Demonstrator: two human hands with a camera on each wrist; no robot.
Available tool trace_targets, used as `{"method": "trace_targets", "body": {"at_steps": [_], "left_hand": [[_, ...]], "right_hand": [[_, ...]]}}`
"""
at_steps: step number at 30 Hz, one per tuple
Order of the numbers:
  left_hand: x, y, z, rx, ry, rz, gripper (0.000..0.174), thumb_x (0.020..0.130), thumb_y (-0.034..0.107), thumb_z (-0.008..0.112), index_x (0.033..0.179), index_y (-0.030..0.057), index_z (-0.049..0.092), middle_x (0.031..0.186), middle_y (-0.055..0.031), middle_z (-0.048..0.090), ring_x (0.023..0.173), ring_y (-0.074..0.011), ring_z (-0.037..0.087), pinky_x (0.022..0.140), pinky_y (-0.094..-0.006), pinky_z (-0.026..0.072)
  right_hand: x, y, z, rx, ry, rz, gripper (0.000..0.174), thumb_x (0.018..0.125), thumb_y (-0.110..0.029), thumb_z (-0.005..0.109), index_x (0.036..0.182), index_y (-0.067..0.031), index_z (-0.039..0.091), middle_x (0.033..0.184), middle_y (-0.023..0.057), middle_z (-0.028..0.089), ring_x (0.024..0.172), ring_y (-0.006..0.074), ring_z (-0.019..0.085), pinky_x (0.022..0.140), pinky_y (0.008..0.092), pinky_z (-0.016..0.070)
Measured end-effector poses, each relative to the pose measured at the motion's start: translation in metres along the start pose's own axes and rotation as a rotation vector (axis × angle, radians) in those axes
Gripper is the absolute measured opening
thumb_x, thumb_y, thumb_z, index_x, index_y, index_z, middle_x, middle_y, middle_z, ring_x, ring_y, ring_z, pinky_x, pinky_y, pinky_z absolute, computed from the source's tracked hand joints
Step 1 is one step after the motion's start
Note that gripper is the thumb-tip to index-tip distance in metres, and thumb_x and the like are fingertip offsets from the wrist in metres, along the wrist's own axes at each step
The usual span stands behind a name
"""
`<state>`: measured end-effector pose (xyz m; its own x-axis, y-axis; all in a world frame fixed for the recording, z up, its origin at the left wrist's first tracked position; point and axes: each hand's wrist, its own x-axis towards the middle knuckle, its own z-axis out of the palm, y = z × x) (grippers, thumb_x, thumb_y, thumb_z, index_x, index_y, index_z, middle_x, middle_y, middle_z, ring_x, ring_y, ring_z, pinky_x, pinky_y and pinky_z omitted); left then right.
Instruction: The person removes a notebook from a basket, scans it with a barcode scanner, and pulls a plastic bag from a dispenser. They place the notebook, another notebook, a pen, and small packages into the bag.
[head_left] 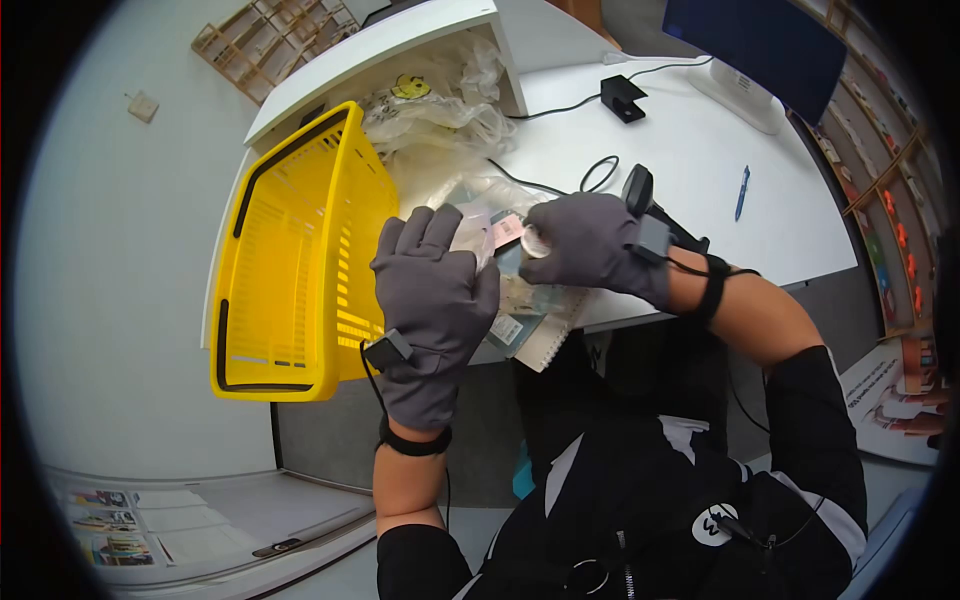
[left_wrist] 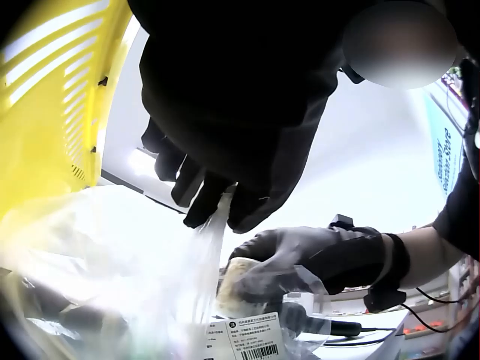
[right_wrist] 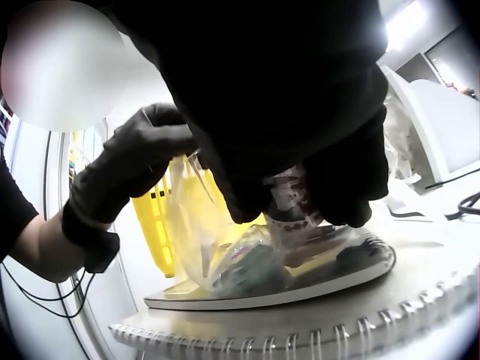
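My gloved left hand [head_left: 430, 280] pinches the upper edge of a clear plastic bag [left_wrist: 210, 251] between thumb and fingers. Beside it, my gloved right hand [head_left: 590, 240] grips a small cylinder [head_left: 536, 243] with a pale round end; the right wrist view shows print on its side. This cylinder is at the bag's mouth, partly behind the film in the left wrist view. Below the hands lie spiral-bound notebooks [right_wrist: 337, 330], one on another, at the desk's front edge. A white label with a barcode [left_wrist: 251, 337] and a pink tag [head_left: 507, 230] show near the bag.
A yellow basket [head_left: 345, 230] stands left of the hands. Crumpled plastic bags [head_left: 440, 105] fill the shelf space behind. A black handheld scanner [head_left: 655, 205] is close to the right wrist. Farther back are a blue pen [head_left: 742, 193], a small black box [head_left: 623, 98] and a monitor [head_left: 760, 50].
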<state>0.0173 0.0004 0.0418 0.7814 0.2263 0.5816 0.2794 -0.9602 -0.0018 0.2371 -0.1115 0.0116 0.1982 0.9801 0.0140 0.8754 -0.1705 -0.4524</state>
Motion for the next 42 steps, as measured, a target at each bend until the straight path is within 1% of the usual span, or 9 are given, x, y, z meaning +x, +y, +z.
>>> {"method": "trace_targets", "body": {"at_steps": [5, 11, 16, 19, 21, 25, 33, 37, 42], "left_hand": [[-0.006, 0.004, 0.006, -0.106, 0.153, -0.025, 0.028, 0.083, 0.018, 0.091, 0.070, 0.0021, 0.072, 0.131, -0.0226, 0.082, 0.119, -0.0442, 0.076, 0.106, -0.0540, 0.0549], [-0.014, 0.014, 0.022, -0.424, 0.334, 0.009, 0.024, 0.086, 0.012, 0.090, 0.078, 0.0002, 0.071, 0.132, -0.0251, 0.081, 0.120, -0.0457, 0.075, 0.104, -0.0535, 0.0559], [-0.018, 0.010, 0.040, -0.622, 0.285, 0.020, 0.033, 0.091, 0.020, 0.088, 0.076, 0.0001, 0.066, 0.133, -0.0229, 0.080, 0.114, -0.0470, 0.075, 0.097, -0.0566, 0.0550], [-0.016, 0.014, 0.050, -0.713, 0.215, 0.069, 0.033, 0.089, 0.018, 0.088, 0.075, 0.0003, 0.064, 0.132, -0.0235, 0.080, 0.112, -0.0465, 0.076, 0.095, -0.0540, 0.0559], [-0.014, 0.017, 0.048, -0.671, 0.223, 0.099, 0.032, 0.089, 0.017, 0.088, 0.075, 0.0002, 0.065, 0.132, -0.0237, 0.080, 0.111, -0.0461, 0.076, 0.094, -0.0533, 0.0559], [-0.012, 0.016, 0.039, -0.568, 0.246, 0.121, 0.029, 0.088, 0.015, 0.088, 0.075, 0.0001, 0.066, 0.130, -0.0239, 0.080, 0.109, -0.0449, 0.076, 0.092, -0.0512, 0.0558], [-0.016, 0.007, 0.035, -0.590, 0.301, 0.018, 0.025, 0.086, 0.014, 0.089, 0.078, 0.0006, 0.070, 0.128, -0.0218, 0.081, 0.106, -0.0436, 0.075, 0.089, -0.0495, 0.0548], [-0.016, 0.012, 0.032, -0.606, 0.265, 0.030, 0.025, 0.085, 0.013, 0.090, 0.079, 0.0012, 0.069, 0.128, -0.0221, 0.081, 0.110, -0.0436, 0.076, 0.092, -0.0501, 0.0551], [-0.020, 0.014, 0.028, -0.582, 0.280, 0.057, 0.027, 0.082, 0.014, 0.092, 0.077, 0.0026, 0.067, 0.129, -0.0224, 0.083, 0.116, -0.0440, 0.077, 0.098, -0.0534, 0.0556]], "right_hand": [[0.047, -0.011, 0.041, -0.048, 0.071, -0.098, 0.045, 0.090, -0.047, 0.087, 0.107, -0.0071, 0.078, 0.097, 0.0182, 0.081, 0.094, 0.0437, 0.080, 0.082, 0.0515, 0.0626], [0.042, -0.015, 0.039, -0.061, 0.111, -0.086, 0.049, 0.090, -0.040, 0.088, 0.122, -0.0043, 0.076, 0.100, 0.0215, 0.082, 0.097, 0.0462, 0.080, 0.084, 0.0546, 0.0630], [0.012, -0.012, 0.017, -0.091, 0.008, -0.072, 0.047, 0.098, -0.038, 0.083, 0.131, -0.0073, 0.071, 0.098, 0.0168, 0.082, 0.094, 0.0422, 0.081, 0.079, 0.0513, 0.0617], [0.028, 0.002, 0.037, -0.127, 0.057, -0.074, 0.044, 0.095, -0.039, 0.084, 0.123, -0.0077, 0.072, 0.099, 0.0196, 0.082, 0.095, 0.0434, 0.081, 0.079, 0.0538, 0.0622], [0.036, 0.005, 0.044, -0.148, 0.079, -0.085, 0.042, 0.094, -0.039, 0.085, 0.119, -0.0079, 0.073, 0.099, 0.0210, 0.082, 0.095, 0.0441, 0.081, 0.079, 0.0550, 0.0624], [0.040, 0.002, 0.050, 0.066, 0.223, -0.027, 0.039, 0.102, -0.035, 0.077, 0.128, -0.0057, 0.072, 0.098, 0.0166, 0.082, 0.094, 0.0398, 0.082, 0.078, 0.0516, 0.0618], [0.028, 0.002, 0.047, -0.129, 0.192, -0.016, 0.041, 0.098, -0.037, 0.078, 0.123, -0.0050, 0.071, 0.089, 0.0212, 0.081, 0.082, 0.0437, 0.080, 0.073, 0.0551, 0.0628], [0.043, 0.008, 0.057, -0.262, 0.234, -0.019, 0.043, 0.103, -0.040, 0.076, 0.126, -0.0052, 0.070, 0.077, 0.0153, 0.076, 0.073, 0.0439, 0.077, 0.063, 0.0538, 0.0594], [0.047, 0.019, 0.058, -0.295, 0.250, -0.043, 0.034, 0.098, -0.038, 0.079, 0.105, -0.0055, 0.078, 0.079, 0.0171, 0.077, 0.073, 0.0430, 0.078, 0.062, 0.0525, 0.0601]]}}
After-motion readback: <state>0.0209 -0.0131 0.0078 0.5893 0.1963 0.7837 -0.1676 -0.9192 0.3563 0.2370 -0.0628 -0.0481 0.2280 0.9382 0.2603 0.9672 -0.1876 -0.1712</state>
